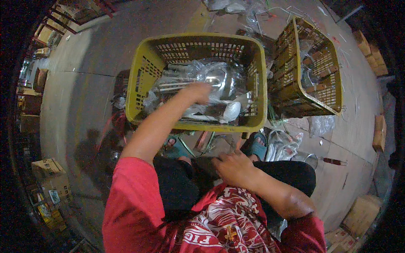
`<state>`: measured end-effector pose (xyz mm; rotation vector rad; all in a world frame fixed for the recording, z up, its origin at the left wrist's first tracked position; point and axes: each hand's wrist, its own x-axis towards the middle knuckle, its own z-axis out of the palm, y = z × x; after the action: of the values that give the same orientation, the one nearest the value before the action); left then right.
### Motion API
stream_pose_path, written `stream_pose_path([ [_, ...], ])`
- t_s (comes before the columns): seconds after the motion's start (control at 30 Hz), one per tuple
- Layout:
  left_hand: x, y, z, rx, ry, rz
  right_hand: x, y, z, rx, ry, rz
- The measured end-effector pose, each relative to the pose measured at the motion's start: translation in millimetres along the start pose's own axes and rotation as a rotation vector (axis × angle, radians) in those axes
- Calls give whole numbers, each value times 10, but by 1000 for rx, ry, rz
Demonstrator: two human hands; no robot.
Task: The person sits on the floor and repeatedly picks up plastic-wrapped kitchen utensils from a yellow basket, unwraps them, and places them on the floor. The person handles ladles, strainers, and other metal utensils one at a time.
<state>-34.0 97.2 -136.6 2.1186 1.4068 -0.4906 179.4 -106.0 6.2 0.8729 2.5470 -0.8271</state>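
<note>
A yellow plastic crate (136,88) stands on the floor in front of me, filled with shiny metal ladles (219,78) and spoons in clear plastic wrap. My left hand (197,92) reaches into the crate and rests on the wrapped ladles; whether it grips one I cannot tell. My right hand (233,168) lies loosely curled on my dark-trousered lap, holding nothing that I can see. I wear a red shirt.
A second yellow-orange crate (325,99) stands tilted at the right, with plastic-wrapped items inside. Plastic bags lie behind the crates and by my sandalled foot (256,145). Cardboard boxes (47,168) sit at the left and right edges. The floor is bare concrete.
</note>
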Motion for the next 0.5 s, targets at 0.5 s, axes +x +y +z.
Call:
stream_pose_path([
  [0.5, 165, 355, -67, -389, 374, 184, 85, 71, 107, -97, -27, 4],
])
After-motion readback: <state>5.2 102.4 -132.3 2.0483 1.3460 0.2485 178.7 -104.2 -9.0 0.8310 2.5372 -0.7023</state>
